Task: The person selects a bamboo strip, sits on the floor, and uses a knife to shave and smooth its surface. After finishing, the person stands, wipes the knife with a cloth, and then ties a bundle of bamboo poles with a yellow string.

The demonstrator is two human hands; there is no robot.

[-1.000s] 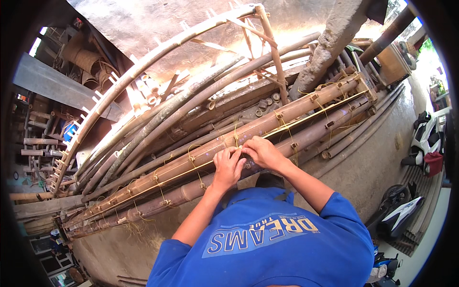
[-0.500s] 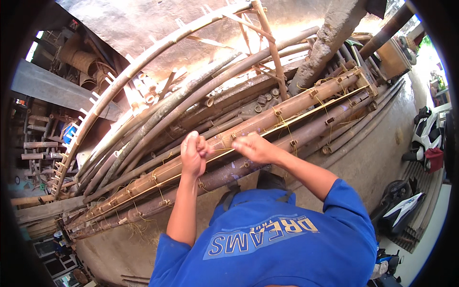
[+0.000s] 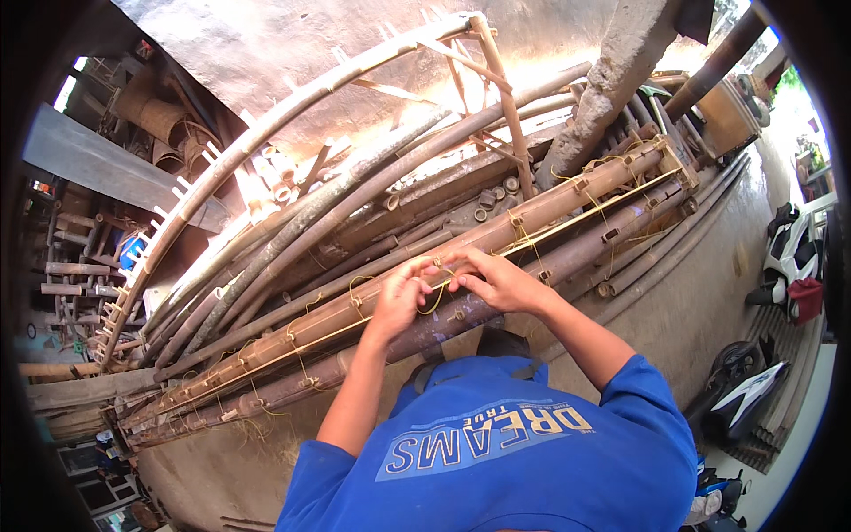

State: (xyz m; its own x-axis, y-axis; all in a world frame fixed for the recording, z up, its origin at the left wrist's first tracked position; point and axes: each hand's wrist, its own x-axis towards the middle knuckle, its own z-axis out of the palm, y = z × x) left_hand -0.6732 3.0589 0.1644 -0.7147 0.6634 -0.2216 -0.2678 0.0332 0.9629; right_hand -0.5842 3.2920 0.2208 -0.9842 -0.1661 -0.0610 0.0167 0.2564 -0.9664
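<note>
My left hand and my right hand come close together over two long brown bamboo poles. Fingers of both hands are pinched on a thin yellow cord, which hangs in a small loop between them. Beneath the hands runs the upper bamboo pole, partly hidden by them. Beside it, nearer to me, lies the lower bamboo pole, with square notches and purple marks. Between the poles stretches a narrow pale strip. More cord ties show along both poles, some with loose ends.
A curved bamboo frame with pegs rises behind the poles, near long bent poles. A rough concrete post leans at the back. More bamboo is stacked at far left. A white and black motorcycle stands at right.
My hands, closed into fists and pulled apart before, have come together with the fingers loosened into a pinch. The cord between them now sags into a loop.
</note>
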